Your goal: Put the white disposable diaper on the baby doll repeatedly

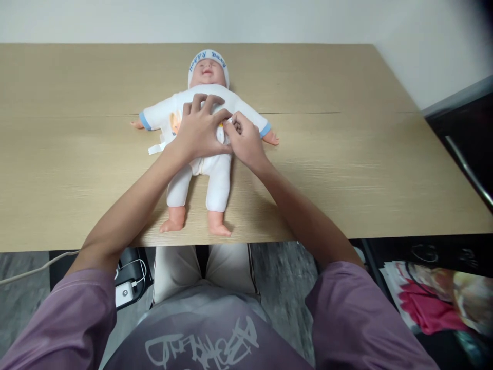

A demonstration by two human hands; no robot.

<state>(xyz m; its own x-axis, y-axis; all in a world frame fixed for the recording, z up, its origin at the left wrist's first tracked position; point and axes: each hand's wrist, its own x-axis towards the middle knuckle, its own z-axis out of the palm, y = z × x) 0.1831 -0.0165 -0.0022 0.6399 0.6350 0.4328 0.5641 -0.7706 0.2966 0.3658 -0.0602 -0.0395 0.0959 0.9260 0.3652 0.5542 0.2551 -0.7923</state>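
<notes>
A baby doll [219, 180] lies on its back on the table, head away from me. It wears a white top and trousers, blue cuffs, and a white hat [208, 54] lettered "Happy Baby". My left hand [202, 128] rests over the doll's chest and belly with fingers spread, hiding much of the print on the top. Beside it, at the doll's side on the right of the picture, my right hand [245, 139] is closed in a pinch. A bit of white cloth shows at its fingertips. From the other side of the top, a loose white strap [156, 149] sticks out.
The wooden table [346, 169] has a thin seam across it and ends at a pale wall. Under its front edge are a white plug adapter [124, 293] with a cable and, on the right, a pink cloth [429, 308] among bags. A black object [466, 128] stands at the right.
</notes>
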